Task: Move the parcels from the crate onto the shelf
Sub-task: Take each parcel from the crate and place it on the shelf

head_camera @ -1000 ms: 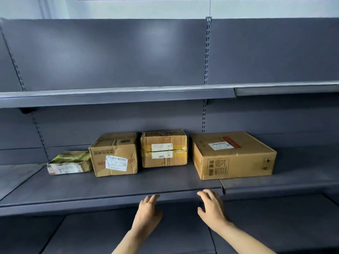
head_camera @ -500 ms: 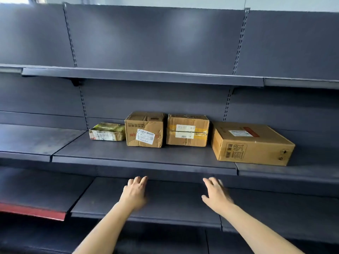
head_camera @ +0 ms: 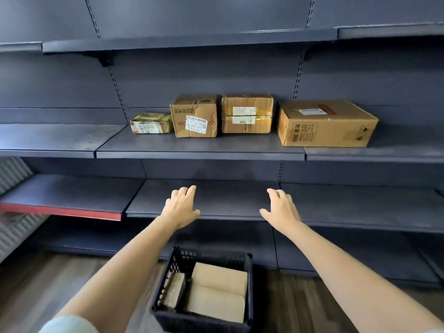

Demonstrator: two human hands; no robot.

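A black plastic crate (head_camera: pixel 177 316) stands on the floor below me, with cardboard parcels (head_camera: pixel 217 292) inside. Several parcels stand in a row on the dark grey shelf (head_camera: pixel 199 147): a small flat yellow-taped one (head_camera: pixel 151 123), a dented box with a label (head_camera: pixel 195 115), a taped box (head_camera: pixel 247 113) and a wide box (head_camera: pixel 325 123) at the right. My left hand (head_camera: pixel 181 206) and my right hand (head_camera: pixel 281 209) are stretched forward, empty, with relaxed fingers, in front of the lower shelf (head_camera: pixel 228 200) and above the crate.
Another shelf (head_camera: pixel 189 40) runs above the parcels. A lower shelf board at the left has a red front edge (head_camera: pixel 62 211). Wooden floor (head_camera: pixel 38 284) lies around the crate. A grey corrugated surface (head_camera: pixel 14 171) shows at the far left.
The view has tilted down and pulled back, so the crate on the floor has come into sight. Both hands have dropped from the parcel shelf's edge to the lower shelf's level, still empty.
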